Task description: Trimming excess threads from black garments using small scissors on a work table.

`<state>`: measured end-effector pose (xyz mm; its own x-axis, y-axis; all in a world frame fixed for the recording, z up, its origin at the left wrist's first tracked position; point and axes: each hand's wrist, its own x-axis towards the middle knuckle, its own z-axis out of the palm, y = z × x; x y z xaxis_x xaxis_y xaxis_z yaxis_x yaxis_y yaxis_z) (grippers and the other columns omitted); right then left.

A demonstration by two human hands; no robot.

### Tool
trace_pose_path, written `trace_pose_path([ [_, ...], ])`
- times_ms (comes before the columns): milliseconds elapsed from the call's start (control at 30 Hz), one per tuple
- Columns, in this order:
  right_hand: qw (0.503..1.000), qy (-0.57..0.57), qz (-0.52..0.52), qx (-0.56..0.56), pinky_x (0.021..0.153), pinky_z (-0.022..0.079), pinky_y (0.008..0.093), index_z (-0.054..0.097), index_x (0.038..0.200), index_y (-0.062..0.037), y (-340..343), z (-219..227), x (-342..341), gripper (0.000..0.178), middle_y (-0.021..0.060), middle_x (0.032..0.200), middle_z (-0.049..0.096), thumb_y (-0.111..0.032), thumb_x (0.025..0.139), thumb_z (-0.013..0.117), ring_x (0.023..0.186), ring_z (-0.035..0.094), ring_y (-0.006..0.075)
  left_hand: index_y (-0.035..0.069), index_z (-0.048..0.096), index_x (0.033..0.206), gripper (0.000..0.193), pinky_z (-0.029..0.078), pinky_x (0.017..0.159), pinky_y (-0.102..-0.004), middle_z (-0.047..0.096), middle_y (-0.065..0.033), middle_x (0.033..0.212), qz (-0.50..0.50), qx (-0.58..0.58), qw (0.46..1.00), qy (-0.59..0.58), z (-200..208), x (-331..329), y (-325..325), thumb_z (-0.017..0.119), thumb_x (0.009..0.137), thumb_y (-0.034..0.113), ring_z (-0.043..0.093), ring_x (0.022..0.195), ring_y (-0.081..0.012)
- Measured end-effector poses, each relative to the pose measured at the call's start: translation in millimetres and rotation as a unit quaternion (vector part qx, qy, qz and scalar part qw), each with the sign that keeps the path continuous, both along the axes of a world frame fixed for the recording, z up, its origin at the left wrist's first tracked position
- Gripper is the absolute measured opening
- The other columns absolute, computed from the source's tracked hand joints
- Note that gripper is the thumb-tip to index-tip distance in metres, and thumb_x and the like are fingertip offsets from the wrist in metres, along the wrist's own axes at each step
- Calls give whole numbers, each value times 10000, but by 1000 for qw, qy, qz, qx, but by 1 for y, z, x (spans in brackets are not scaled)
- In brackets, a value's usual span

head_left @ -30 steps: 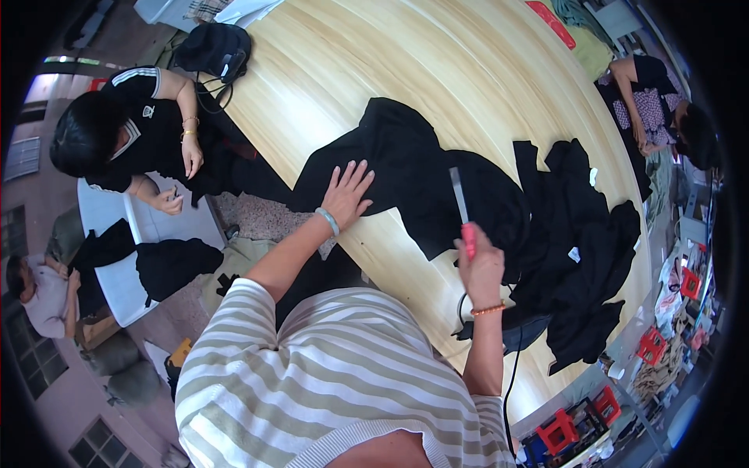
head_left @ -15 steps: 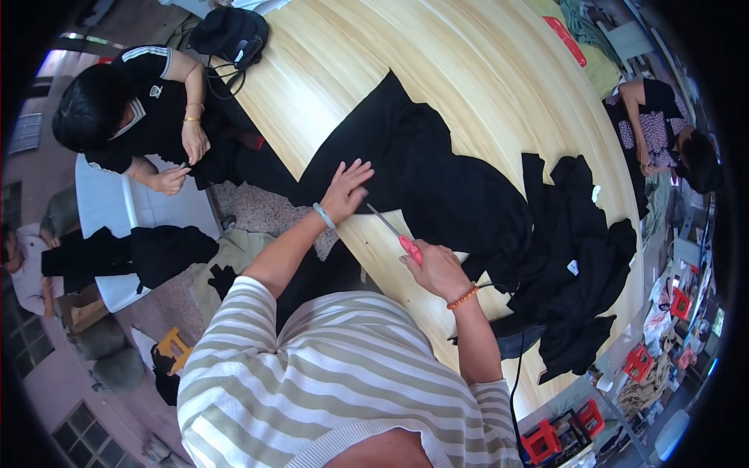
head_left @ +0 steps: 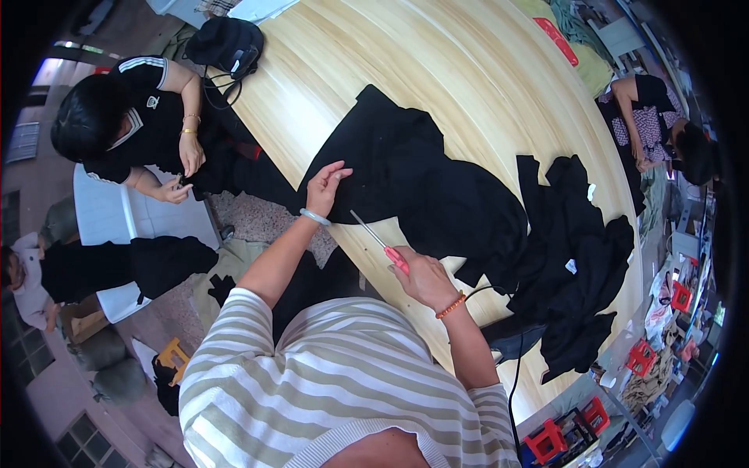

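My right hand (head_left: 427,279), with an orange bead bracelet, is closed round a pink-handled tool (head_left: 395,256) with a slim, straight metal shaft. Its tip points up and left toward the black cloth (head_left: 421,164), slightly short of the lower edge. The tool's exact kind is too small to make out. My left hand (head_left: 321,189), wearing a pale bangle, rests at the left edge of this cloth; its fingers reach out over the fabric, slightly bent and apart. The cloth lies in one wide piece across the wooden table (head_left: 460,70).
A crumpled pile of black garments (head_left: 573,257) lies at the right, with a dark corded object (head_left: 515,341) near me. A black cap-like object (head_left: 225,45) with a cord sits at the far left corner. One person (head_left: 148,117) works at the left; another (head_left: 644,117) bends beyond the right edge.
My left hand has drawn back a little toward me and left, its fingers less spread. The tool has shifted left and nearer to me. The cloth's far corner has slid left and nearer.
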<state>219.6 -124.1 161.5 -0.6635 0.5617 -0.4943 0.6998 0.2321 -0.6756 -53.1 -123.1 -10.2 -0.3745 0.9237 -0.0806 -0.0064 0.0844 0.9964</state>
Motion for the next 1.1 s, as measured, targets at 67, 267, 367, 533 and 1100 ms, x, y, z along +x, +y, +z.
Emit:
trace_pose_path([
  [67,1000,8,-16,12,802,494,461,540,1173,-46,1,-3,1,329,233,931,655,-225,899,574,887,627,409,3,608,1181,272,483,860,-236,686,-72,1025,12,-62,998,-23,12,4,13,599,939,128,631,939,-116],
  [267,992,55,-99,51,807,496,446,527,1208,-44,9,-2,0,353,235,978,644,-187,893,598,910,620,422,-1,639,1001,412,383,398,-252,590,-26,703,82,-280,939,-181,28,33,104,826,748,266,514,487,-107],
  [367,986,42,-136,86,789,508,453,543,1208,-53,19,2,-2,351,242,986,648,-207,897,595,895,630,419,60,569,993,224,290,347,-239,525,-14,670,54,-300,898,-318,12,17,124,723,842,115,462,454,-94],
  [533,983,-30,-148,106,737,511,480,543,1169,-62,38,6,-11,317,225,864,659,-213,893,585,804,640,419,95,544,1035,184,563,565,-284,622,-47,846,54,-234,886,-397,-3,6,114,653,889,70,672,681,-208],
  [1100,982,-106,-122,102,753,510,490,595,1051,-23,88,-16,-56,272,234,828,662,-244,892,586,826,642,423,118,558,1014,157,560,703,-342,641,-30,894,35,-155,870,-468,-20,5,99,648,893,75,674,822,-222],
])
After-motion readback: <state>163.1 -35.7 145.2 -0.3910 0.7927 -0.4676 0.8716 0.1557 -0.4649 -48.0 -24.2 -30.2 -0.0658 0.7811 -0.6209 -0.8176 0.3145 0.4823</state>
